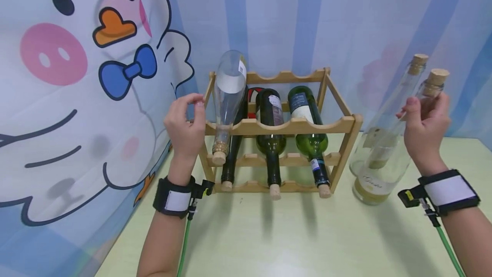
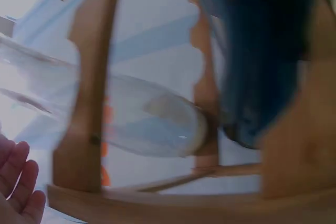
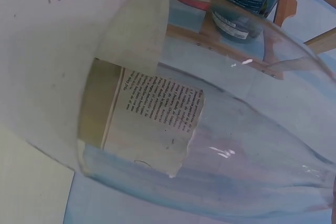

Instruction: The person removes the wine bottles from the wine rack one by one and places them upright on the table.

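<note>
My right hand (image 1: 428, 131) grips the neck of a corked clear glass bottle (image 1: 384, 181), which leans over the table at the right. Close behind it stands a second corked clear bottle (image 1: 403, 82). Clear glass and a label with small print (image 3: 157, 114) fill much of the right wrist view. My left hand (image 1: 187, 127) is raised beside the left end of a wooden wine rack (image 1: 303, 128), fingers loosely bent, holding nothing. Nearest to it, a clear bottle (image 1: 230, 82) lies in the rack's upper left slot, corked neck toward me.
Lower in the rack lie a slim dark bottle (image 1: 229, 168), a dark wine bottle (image 1: 271, 142) and a green wine bottle (image 1: 312, 142), corks forward. A cartoon-printed curtain (image 1: 127, 140) borders the left side. The pale table (image 1: 292, 238) extends in front.
</note>
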